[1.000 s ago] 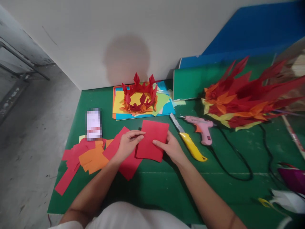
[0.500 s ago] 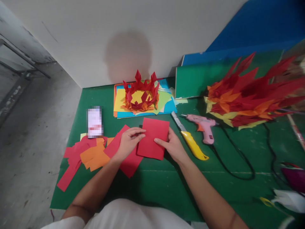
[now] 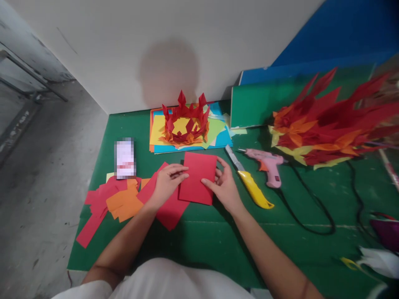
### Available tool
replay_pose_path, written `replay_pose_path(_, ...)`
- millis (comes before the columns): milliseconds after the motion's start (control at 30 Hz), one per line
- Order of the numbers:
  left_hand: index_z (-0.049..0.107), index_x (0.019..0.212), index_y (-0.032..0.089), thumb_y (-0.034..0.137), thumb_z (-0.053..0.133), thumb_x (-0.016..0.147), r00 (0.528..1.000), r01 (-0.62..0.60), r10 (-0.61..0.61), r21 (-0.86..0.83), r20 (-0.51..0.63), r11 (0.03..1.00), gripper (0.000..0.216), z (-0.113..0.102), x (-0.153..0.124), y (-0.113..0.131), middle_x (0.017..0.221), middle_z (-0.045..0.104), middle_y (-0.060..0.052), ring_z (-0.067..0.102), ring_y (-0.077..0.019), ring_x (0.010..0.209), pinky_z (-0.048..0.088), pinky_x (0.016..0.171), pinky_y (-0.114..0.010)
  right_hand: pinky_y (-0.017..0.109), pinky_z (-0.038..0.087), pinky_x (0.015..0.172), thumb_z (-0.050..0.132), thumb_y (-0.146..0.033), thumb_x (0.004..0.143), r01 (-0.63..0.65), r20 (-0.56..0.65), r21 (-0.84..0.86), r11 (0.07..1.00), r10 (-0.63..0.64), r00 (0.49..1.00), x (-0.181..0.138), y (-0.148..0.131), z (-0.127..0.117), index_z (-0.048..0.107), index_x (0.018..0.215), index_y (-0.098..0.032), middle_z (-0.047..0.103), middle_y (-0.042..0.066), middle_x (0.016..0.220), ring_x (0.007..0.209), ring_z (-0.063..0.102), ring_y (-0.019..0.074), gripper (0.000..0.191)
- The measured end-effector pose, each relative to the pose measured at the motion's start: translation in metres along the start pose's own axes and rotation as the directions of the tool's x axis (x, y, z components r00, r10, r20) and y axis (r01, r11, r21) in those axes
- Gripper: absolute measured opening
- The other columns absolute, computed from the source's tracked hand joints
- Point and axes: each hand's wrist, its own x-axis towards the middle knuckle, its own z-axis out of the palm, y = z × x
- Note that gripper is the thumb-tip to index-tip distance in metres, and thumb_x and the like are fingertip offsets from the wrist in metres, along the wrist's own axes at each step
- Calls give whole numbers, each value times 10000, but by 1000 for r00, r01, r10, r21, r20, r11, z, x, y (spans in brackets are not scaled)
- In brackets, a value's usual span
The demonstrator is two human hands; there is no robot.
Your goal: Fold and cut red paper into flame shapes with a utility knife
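Note:
A folded-looking sheet of red paper (image 3: 198, 176) is held up over the table between both hands. My left hand (image 3: 168, 182) pinches its left edge with thumb and fingertips. On the other side my right hand (image 3: 225, 185) grips the right edge, thumb on the front face and fingers behind. Larger red paper (image 3: 173, 214) lies beneath, partly covered by my left hand and the held sheet. To the left are a pile of red strips (image 3: 93, 220) and orange paper pieces (image 3: 124, 203). A yellow utility knife (image 3: 254, 189) with its blade out rests right of my right hand.
Behind stands a red and orange paper crown (image 3: 186, 124) on stacked coloured sheets (image 3: 156, 128). A pink glue gun (image 3: 269, 164) with a black cord lies right, near a large flame-like paper piece (image 3: 324, 128). A phone (image 3: 124, 158) lies left on the green table (image 3: 237, 249).
The red sheet has shifted slightly left and tilted a little. My right hand's fingers have spread and moved up along its right edge. My left hand stays at the left edge.

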Motion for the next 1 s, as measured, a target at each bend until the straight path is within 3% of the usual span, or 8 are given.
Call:
replay_pose_path(67, 747, 871, 211, 252, 711, 740, 1000, -15, 15, 58, -6, 998, 142, -2, 1, -1, 923, 689, -51, 597, -110, 663, 546, 629, -258, 476, 494, 922, 695, -412, 743, 148, -13, -198, 969, -154, 988, -2, 1, 1, 173, 1440, -302, 498, 139, 1341, 1136, 575, 255, 878)
replay_pose_path(100, 746, 871, 211, 239, 704, 746, 1000, -20, 21, 86, -5, 996, 135, -3, 1, -2, 917, 692, -48, 593, -106, 652, 545, 625, -256, 490, 469, 953, 671, -401, 769, 235, 1, -340, 911, -249, 968, -3, 0, 1, 209, 1445, -297, 456, 145, 1385, 1198, 527, 268, 825)
replay_pose_path(200, 741, 866, 206, 195, 684, 757, 999, -38, 37, 162, 8, 986, 123, -4, 2, -3, 896, 698, -37, 594, -102, 636, 548, 628, -252, 523, 366, 1044, 566, -320, 857, 455, 189, -684, 570, -464, 866, -7, -5, 0, 451, 1350, -276, 382, 117, 1465, 1319, 391, 288, 508)
replay_pose_path(300, 737, 866, 206, 170, 673, 763, 998, -56, 53, 209, 21, 976, 127, -4, 3, -4, 895, 701, -31, 598, -100, 628, 553, 635, -250, 491, 362, 1041, 439, -191, 908, 588, 428, -751, 301, -457, 780, -9, -8, 0, 577, 1241, -251, 476, 79, 1414, 1306, 401, 261, 366)
replay_pose_path(400, 738, 869, 207, 165, 669, 765, 998, -61, 56, 234, 26, 970, 131, -5, 3, -6, 899, 704, -31, 598, -100, 615, 552, 626, -249, 461, 378, 1014, 388, -123, 909, 645, 560, -744, 176, -362, 745, -9, -5, 1, 589, 1242, -243, 559, 62, 1343, 1269, 441, 235, 408)
replay_pose_path(633, 741, 871, 220, 177, 652, 782, 999, -39, 31, 258, 34, 965, 133, -6, 5, -10, 908, 711, -31, 640, -134, 704, 557, 675, -274, 423, 375, 981, 423, -111, 899, 672, 627, -737, 67, -304, 717, -9, 0, 0, 609, 1229, -250, 591, 62, 1306, 1229, 478, 230, 404)
replay_pose_path(767, 740, 900, 233, 161, 617, 807, 998, -42, 26, 301, 57, 953, 170, -8, 6, -11, 938, 712, -26, 658, -157, 828, 550, 765, -293, 425, 369, 979, 445, -127, 897, 685, 644, -727, 55, -292, 707, -9, -3, -1, 615, 1220, -267, 582, 65, 1318, 1234, 475, 231, 391)
replay_pose_path(1000, 737, 908, 223, 110, 587, 815, 995, -95, 74, 374, 69, 923, 209, -6, 5, -9, 944, 719, -30, 665, -165, 852, 544, 810, -309, 419, 366, 970, 466, -128, 895, 685, 642, -727, 48, -307, 702, -9, -2, 0, 623, 1206, -274, 595, 71, 1296, 1211, 489, 231, 378)
